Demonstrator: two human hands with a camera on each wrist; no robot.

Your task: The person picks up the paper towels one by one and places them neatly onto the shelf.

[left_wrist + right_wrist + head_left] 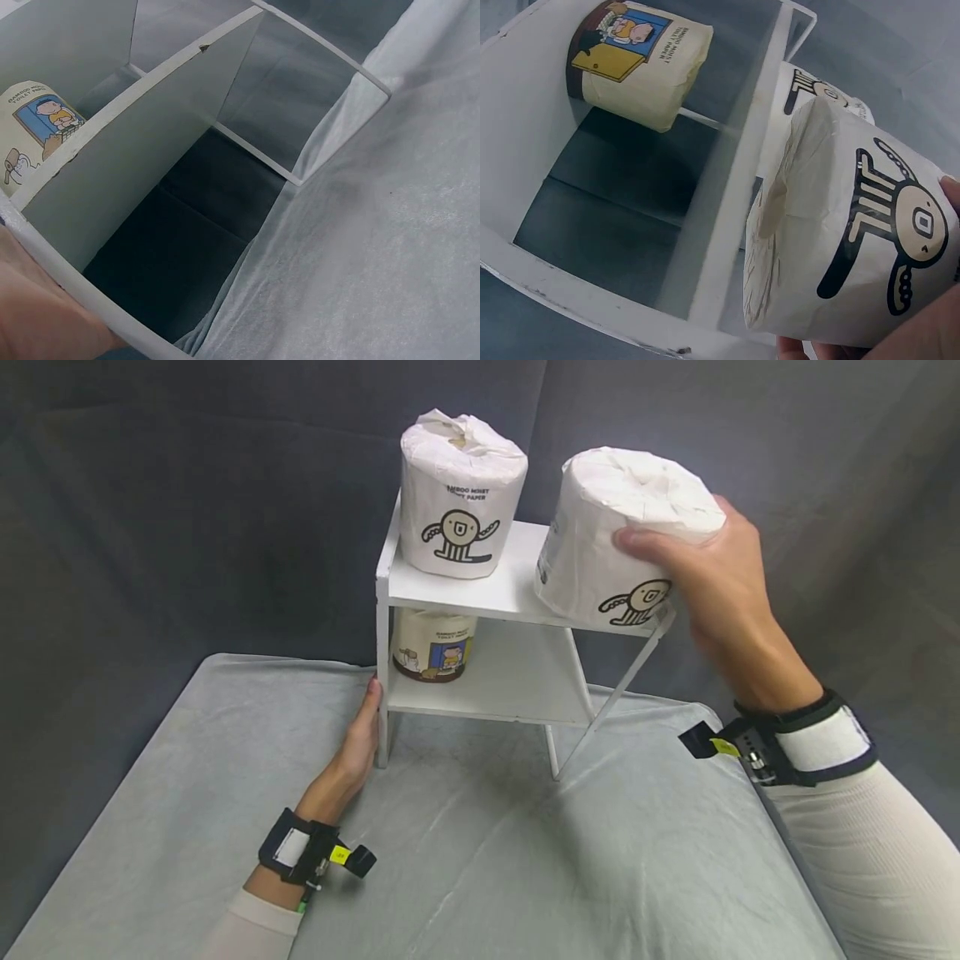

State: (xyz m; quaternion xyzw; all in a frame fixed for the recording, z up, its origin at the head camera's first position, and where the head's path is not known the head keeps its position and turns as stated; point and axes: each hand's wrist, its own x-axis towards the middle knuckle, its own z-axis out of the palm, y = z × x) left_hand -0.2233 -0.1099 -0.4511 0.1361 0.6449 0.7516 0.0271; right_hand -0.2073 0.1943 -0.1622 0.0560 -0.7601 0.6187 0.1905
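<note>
A white two-tier shelf rack point(517, 597) stands on the cloth. My right hand point(723, 572) grips a paper-wrapped toilet roll point(600, 547) at the right end of its top board, thumb across the front. The roll leans, and its underside with the core hole shows in the right wrist view; I cannot tell whether its lower edge touches the board. A second wrapped toilet roll point(461, 502) stands upright on the top left. Against the rack's left side rests my left hand point(348, 756), thumb extended along the upright; its other fingers are hidden.
On the lower board, at the left, stands another toilet roll point(432, 647) with a coloured cartoon print. Pale grey cloth point(480, 860) covers the table, and a dark curtain point(225, 510) hangs behind. The rack's thin right legs point(611, 702) slant down to the cloth.
</note>
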